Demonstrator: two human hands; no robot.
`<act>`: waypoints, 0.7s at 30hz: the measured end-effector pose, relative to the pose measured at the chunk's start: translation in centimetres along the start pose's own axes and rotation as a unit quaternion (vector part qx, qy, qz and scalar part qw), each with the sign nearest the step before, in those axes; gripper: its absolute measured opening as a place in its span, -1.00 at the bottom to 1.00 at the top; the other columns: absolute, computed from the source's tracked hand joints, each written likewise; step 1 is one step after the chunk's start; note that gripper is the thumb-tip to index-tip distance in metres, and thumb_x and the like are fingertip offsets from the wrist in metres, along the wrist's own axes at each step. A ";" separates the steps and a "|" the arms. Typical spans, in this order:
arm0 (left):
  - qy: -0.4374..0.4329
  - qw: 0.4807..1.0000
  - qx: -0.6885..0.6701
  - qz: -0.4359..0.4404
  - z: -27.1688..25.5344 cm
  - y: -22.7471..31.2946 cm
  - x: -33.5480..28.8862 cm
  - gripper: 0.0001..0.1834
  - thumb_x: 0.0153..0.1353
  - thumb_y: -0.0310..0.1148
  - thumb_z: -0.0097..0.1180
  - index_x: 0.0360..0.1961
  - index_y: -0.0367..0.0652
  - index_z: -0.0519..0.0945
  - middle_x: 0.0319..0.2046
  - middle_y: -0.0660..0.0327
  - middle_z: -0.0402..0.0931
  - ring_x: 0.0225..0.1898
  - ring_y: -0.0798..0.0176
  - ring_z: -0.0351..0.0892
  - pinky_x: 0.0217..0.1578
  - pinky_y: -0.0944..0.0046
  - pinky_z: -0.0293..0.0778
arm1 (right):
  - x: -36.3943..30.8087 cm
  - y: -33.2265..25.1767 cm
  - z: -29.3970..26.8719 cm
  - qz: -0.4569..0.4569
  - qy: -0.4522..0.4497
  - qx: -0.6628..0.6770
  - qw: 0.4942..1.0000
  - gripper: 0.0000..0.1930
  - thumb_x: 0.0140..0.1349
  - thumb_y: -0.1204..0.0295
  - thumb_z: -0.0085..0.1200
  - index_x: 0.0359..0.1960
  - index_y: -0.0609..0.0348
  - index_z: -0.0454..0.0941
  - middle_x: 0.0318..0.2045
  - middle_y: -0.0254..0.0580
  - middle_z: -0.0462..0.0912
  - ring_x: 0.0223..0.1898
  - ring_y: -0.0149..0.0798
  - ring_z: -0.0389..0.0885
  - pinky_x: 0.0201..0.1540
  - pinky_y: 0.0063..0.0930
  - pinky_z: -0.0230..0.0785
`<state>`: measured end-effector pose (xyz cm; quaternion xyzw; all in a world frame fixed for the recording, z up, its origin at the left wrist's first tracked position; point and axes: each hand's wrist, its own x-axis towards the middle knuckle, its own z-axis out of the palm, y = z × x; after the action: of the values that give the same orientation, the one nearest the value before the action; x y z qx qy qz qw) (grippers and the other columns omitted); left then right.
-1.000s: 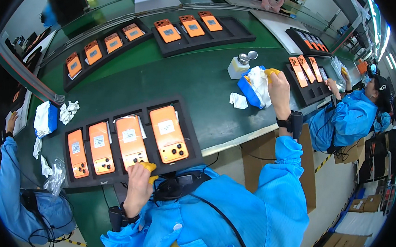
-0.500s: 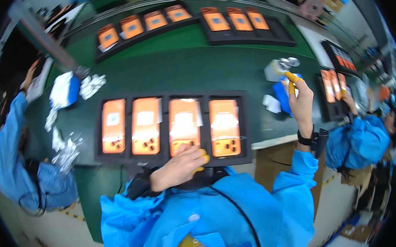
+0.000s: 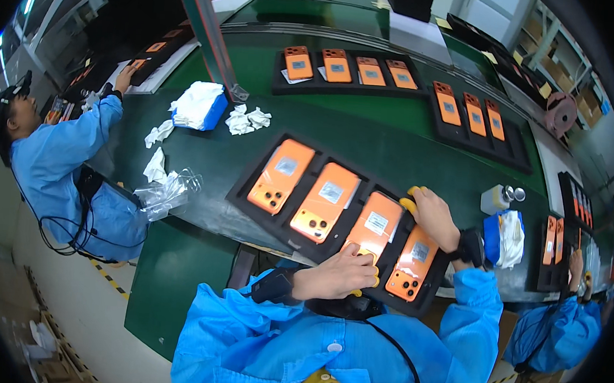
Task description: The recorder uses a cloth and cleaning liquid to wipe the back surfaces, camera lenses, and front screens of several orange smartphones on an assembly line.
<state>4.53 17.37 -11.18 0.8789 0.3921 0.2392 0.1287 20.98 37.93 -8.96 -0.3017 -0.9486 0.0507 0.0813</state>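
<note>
Four orange phones lie back up in a black foam tray (image 3: pixel 239 195), camera ends toward me, each with a pale label. My left hand (image 3: pixel 337 272), in yellow finger cots, bends its fingers around the camera end of the third phone (image 3: pixel 376 221) from the left. Over the tray's right part is my right hand (image 3: pixel 433 216). Its cot-covered fingertips are slightly apart by that phone's far right corner, with nothing visible between them. The rightmost phone (image 3: pixel 416 255) lies partly under this hand. Left of them rest the second phone (image 3: pixel 326 200) and the first phone (image 3: pixel 285 168).
Two more black trays (image 3: pixel 278 88) (image 3: pixel 512 152) of orange phones stand at the back. A blue box of white wipes (image 3: pixel 503 237) and a bottle (image 3: pixel 495 200) are at right; another wipes box (image 3: pixel 199 104), crumpled wipes (image 3: pixel 248 120) and clear plastic (image 3: pixel 168 194) at left. Co-workers sit either side.
My right hand has come down from beside the right wipes box and bottle to the tray. My left hand stays at the third phone's camera end. The whole view has turned.
</note>
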 end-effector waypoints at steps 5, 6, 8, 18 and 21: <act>0.026 0.998 0.060 0.001 -0.5 -2.7 -1.0 -0.68 -0.07 -0.41 0.17 -0.21 0.13 0.60 -0.32 0.47 0.46 -0.09 0.34 0.36 -0.08 0.13 0.16 | -3.1 1.4 -1.0 0.023 0.023 0.010 0.999 -0.70 0.24 0.39 0.00 -0.05 0.29 0.38 -0.32 0.11 0.59 -0.28 0.15 0.58 -0.25 -0.08 0.44; 0.044 0.996 0.074 -0.007 -0.8 -3.4 -1.1 -0.67 -0.08 -0.41 0.18 -0.21 0.15 0.60 -0.31 0.48 0.46 -0.06 0.35 0.36 -0.06 0.11 0.16 | -3.4 1.4 -1.5 0.080 0.000 0.017 0.997 -0.66 0.23 0.41 -0.01 0.00 0.32 0.33 -0.35 0.17 0.60 -0.32 0.19 0.58 -0.27 -0.03 0.43; 0.070 0.993 0.091 -0.040 -1.3 -5.3 -1.8 -0.65 -0.07 -0.42 0.18 -0.19 0.20 0.60 -0.19 0.51 0.50 0.03 0.38 0.37 -0.02 0.05 0.15 | -4.2 2.1 -0.9 0.122 0.013 0.014 0.992 -0.57 0.23 0.43 -0.03 0.09 0.38 0.22 -0.53 0.29 0.57 -0.44 0.28 0.56 -0.37 0.10 0.40; 0.344 0.890 0.042 -0.295 -4.7 -4.2 -8.0 -0.70 0.07 -0.44 0.19 -0.12 -0.05 0.63 -0.04 0.20 0.53 0.02 0.11 0.45 -0.04 0.13 0.26 | -3.1 -5.7 -0.8 0.229 -0.063 0.369 0.898 -0.34 0.28 0.54 -0.11 0.36 0.24 -0.16 -0.67 0.01 0.57 -0.77 -0.19 0.54 -0.71 -0.32 0.46; 0.272 0.927 0.050 -0.253 -3.6 -0.5 -9.9 -0.62 -0.03 -0.25 0.32 -0.11 -0.02 0.63 -0.04 0.24 0.52 0.08 0.12 0.41 -0.03 0.13 0.23 | -1.8 -5.2 -1.5 0.186 -0.001 0.329 0.926 -0.41 0.26 0.58 -0.12 0.33 0.25 0.00 -0.68 0.02 0.56 -0.75 -0.08 0.54 -0.68 -0.23 0.47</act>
<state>-3.40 10.44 -11.45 0.6568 0.6330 0.4088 0.0289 19.74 32.77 -6.99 -0.4287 -0.8058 0.3743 0.1637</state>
